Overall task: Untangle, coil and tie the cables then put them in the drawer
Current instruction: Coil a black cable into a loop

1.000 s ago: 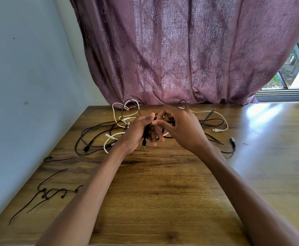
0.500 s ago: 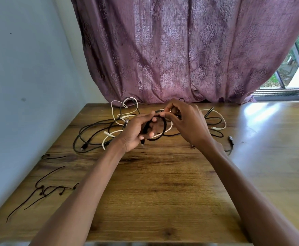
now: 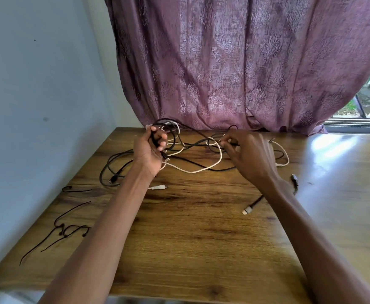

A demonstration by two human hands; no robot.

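A tangle of black and white cables lies at the far side of the wooden table [image 3: 201, 238]. My left hand [image 3: 150, 150] grips loops of a black cable [image 3: 170, 132], lifted above the table, with its plug hanging below the fist. My right hand [image 3: 248, 154] pinches the same black cable farther along, to the right of the left hand. A white cable [image 3: 201, 170] curves on the table between the two hands. A black cable end with a pale plug [image 3: 248, 209] lies by my right forearm. No drawer is in view.
Several thin black ties [image 3: 65, 231] lie at the table's left edge beside the pale wall. A purple curtain [image 3: 234, 62] hangs behind the table. A window shows at the far right. A white plug [image 3: 157, 187] lies near my left wrist.
My hands have moved apart. The left hand rose to the left with the coiled black loops, and the right hand slid right along the cable. The white cable now lies stretched between them.
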